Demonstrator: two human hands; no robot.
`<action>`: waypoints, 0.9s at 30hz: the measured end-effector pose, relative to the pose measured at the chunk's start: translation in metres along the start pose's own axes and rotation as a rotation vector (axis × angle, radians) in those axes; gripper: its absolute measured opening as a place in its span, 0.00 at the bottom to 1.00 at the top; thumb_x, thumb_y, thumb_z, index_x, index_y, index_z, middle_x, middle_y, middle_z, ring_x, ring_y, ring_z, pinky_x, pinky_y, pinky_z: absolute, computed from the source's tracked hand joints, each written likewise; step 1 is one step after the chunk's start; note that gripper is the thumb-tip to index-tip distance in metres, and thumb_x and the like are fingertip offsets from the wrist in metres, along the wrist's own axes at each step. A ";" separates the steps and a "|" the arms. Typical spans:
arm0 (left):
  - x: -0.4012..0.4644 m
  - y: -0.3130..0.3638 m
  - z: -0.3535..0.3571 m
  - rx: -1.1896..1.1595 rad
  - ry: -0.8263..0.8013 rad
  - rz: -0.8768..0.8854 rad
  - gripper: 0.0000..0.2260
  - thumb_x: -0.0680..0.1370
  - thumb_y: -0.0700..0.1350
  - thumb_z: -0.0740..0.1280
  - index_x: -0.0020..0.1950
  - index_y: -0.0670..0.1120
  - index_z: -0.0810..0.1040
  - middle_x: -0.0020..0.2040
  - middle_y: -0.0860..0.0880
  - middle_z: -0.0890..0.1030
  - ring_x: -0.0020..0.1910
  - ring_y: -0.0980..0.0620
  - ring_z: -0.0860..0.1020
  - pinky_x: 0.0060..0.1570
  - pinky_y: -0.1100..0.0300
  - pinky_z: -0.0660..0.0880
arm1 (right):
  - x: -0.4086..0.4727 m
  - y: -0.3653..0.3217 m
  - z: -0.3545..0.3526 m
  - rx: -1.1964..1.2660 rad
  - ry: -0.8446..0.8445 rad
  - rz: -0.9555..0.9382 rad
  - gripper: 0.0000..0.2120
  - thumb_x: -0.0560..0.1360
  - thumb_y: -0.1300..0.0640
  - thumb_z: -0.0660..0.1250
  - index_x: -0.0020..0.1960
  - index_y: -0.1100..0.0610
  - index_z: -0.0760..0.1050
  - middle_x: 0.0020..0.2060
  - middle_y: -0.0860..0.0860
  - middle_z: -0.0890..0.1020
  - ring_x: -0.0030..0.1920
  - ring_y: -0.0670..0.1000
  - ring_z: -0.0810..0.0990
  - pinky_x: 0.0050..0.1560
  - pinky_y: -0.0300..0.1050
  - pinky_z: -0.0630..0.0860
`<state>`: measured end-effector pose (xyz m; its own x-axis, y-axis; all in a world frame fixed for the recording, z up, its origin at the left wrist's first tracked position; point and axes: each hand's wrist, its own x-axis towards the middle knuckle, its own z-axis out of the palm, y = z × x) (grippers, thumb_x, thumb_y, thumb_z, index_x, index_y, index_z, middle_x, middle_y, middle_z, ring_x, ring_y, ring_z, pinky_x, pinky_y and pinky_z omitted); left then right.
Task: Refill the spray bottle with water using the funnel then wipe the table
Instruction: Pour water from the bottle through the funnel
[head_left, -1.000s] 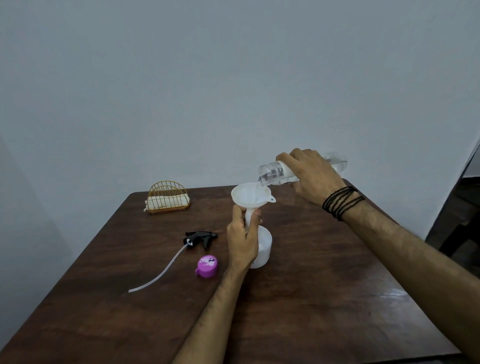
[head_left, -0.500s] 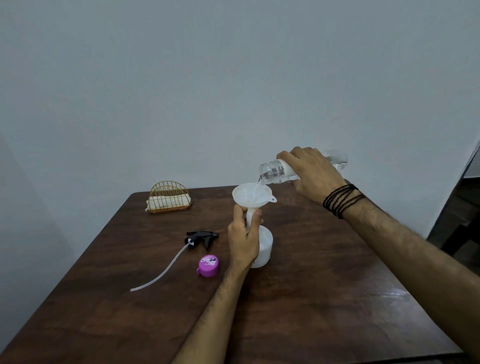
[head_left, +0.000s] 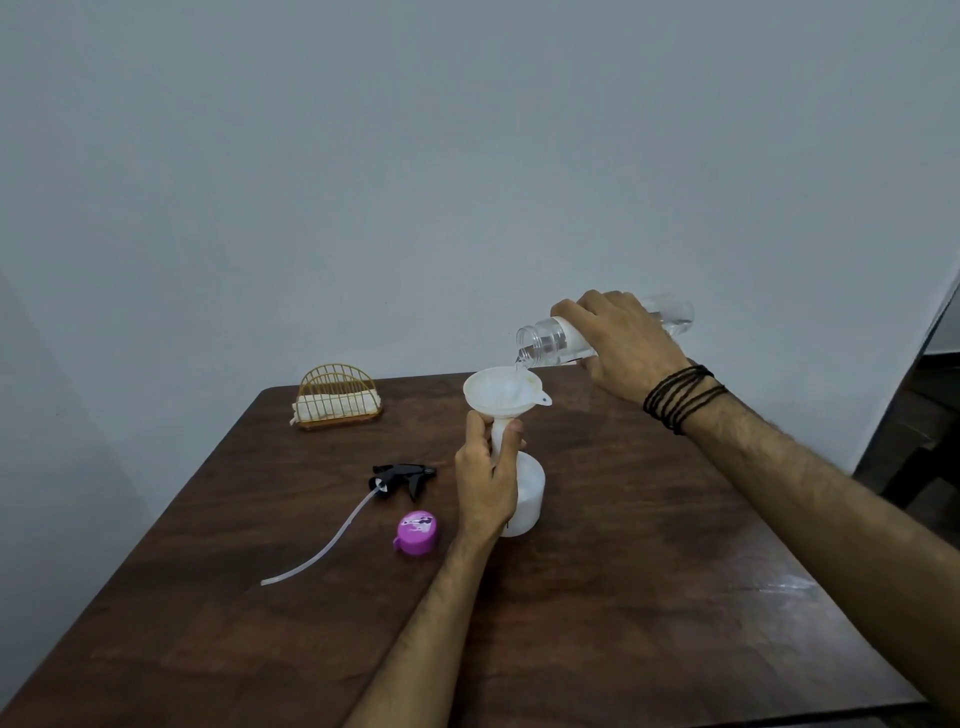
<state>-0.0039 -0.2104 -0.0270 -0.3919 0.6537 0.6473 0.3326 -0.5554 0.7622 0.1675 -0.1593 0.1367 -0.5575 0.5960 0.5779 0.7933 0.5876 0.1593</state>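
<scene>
At table centre, my left hand wraps the funnel stem atop the spray bottle; my right hand, fingers closed around the water bottle, pours. Refilling underway; sprayer head at nine o'clock unattached, wiping left.

The left hand grips the neck of the white spray bottle, where the white funnel sits. The right hand tips a clear water bottle over it, water trickling in. A purple cap and black sprayer head lie on the counter.
</scene>
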 end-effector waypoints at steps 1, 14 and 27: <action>0.000 0.000 0.000 0.002 0.000 -0.001 0.09 0.81 0.56 0.64 0.57 0.54 0.74 0.42 0.60 0.85 0.42 0.58 0.84 0.41 0.71 0.75 | 0.000 0.000 0.000 -0.002 0.003 -0.001 0.23 0.71 0.66 0.66 0.64 0.54 0.71 0.52 0.54 0.77 0.51 0.57 0.75 0.59 0.53 0.70; 0.001 -0.001 0.000 0.003 0.001 0.001 0.04 0.81 0.55 0.64 0.55 0.59 0.73 0.43 0.60 0.85 0.43 0.58 0.85 0.42 0.68 0.77 | 0.001 0.001 0.002 -0.010 0.015 -0.006 0.23 0.71 0.66 0.68 0.65 0.54 0.72 0.53 0.55 0.77 0.52 0.58 0.75 0.59 0.53 0.69; 0.002 0.000 0.000 0.021 -0.001 0.001 0.06 0.81 0.55 0.64 0.57 0.57 0.73 0.43 0.61 0.85 0.42 0.58 0.84 0.42 0.68 0.77 | 0.004 0.004 -0.002 -0.028 0.000 -0.015 0.24 0.72 0.65 0.69 0.66 0.55 0.71 0.54 0.55 0.77 0.53 0.58 0.75 0.61 0.53 0.68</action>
<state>-0.0050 -0.2091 -0.0253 -0.3908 0.6539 0.6478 0.3509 -0.5447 0.7616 0.1689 -0.1562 0.1416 -0.5698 0.5873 0.5748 0.7912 0.5811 0.1906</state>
